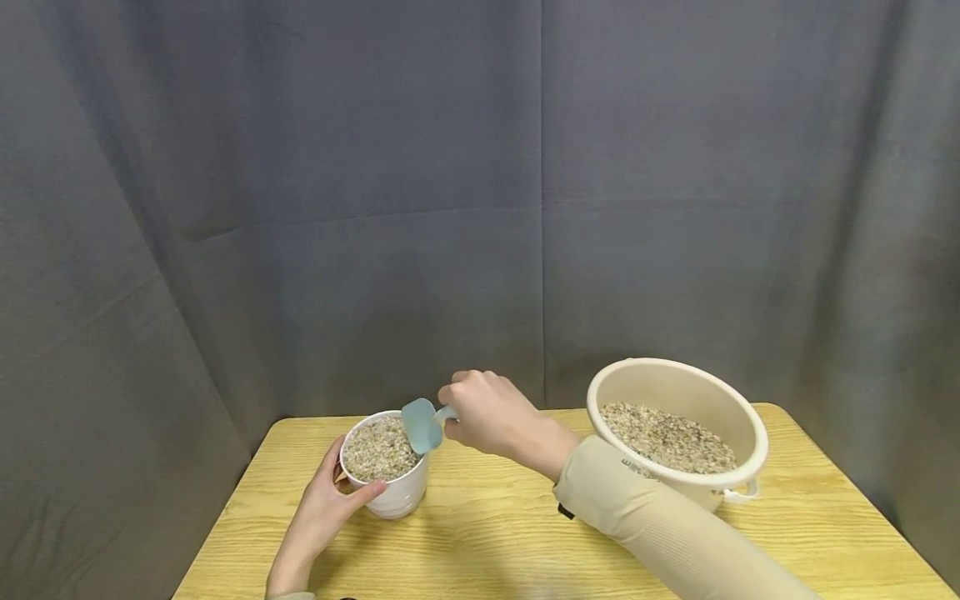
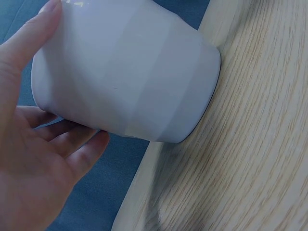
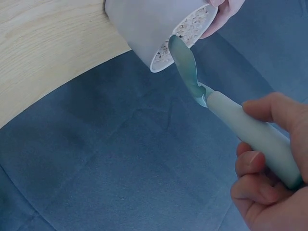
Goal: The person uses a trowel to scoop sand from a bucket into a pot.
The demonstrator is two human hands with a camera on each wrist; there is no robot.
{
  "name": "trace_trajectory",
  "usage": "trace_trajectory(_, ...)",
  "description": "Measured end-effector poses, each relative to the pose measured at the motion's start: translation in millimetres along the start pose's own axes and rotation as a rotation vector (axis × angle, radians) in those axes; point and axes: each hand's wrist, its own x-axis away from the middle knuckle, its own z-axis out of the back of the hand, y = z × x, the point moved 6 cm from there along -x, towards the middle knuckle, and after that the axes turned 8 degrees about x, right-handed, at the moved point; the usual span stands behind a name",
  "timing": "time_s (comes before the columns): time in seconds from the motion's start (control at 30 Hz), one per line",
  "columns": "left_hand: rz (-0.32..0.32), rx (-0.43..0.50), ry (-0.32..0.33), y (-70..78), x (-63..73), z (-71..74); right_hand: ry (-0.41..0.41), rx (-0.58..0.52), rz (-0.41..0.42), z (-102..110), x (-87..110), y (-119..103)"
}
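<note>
A white flower pot, filled nearly to its rim with grainy tan gravel, stands on the table at the left. My left hand grips the pot from the near left side, thumb at the rim and fingers around the wall, as the left wrist view also shows. With my right hand I hold a light blue garden trowel by its thick pale handle. The trowel's blade is tilted at the pot's right rim, its back facing up. In the right wrist view, the right fingers curl round the handle.
A large cream bucket with a white side handle stands at the right of the wooden table. More mixed gravel lies inside it. My right forearm crosses in front of the bucket. Grey curtains hang behind the table.
</note>
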Motion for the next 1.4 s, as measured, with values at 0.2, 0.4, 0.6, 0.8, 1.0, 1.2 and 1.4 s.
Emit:
trace_trajectory(0.2, -0.001, 0.003, 0.001, 0.2, 0.4, -0.3, 0.005, -0.043, -0.032, 4.0, 2.3, 7.2)
trace_trajectory(0.4, 0.012, 0.01, -0.011, 2.8, 0.8, -0.6, 0.003, -0.141, -0.076, 12.8, 5.6, 22.5)
trace_trajectory(0.6, 0.028, 0.025, -0.036, 8.0, 1.6, -0.9, 0.026, -0.215, -0.118, 24.7, 14.2, 46.1)
trace_trajectory(0.8, 0.018, -0.006, -0.052, 17.7, -0.6, 0.8, 0.04, -0.289, -0.185, 39.8, 31.7, 79.3)
trace_trajectory(1.0, 0.003, -0.101, -0.023, 33.1, -1.1, 5.0, 0.034, -0.292, -0.266, 57.3, 54.2, 113.1)
trace_trajectory(1.2, -0.053, -0.186, 0.01, 53.7, -0.5, 2.7, 0.003, -0.297, -0.292, 74.3, 81.5, 140.4)
trace_trajectory(1.4, -0.133, -0.236, 0.004, 86.9, -5.1, -16.1, 0.006, -0.228, -0.33, 94.3, 114.0, 168.4)
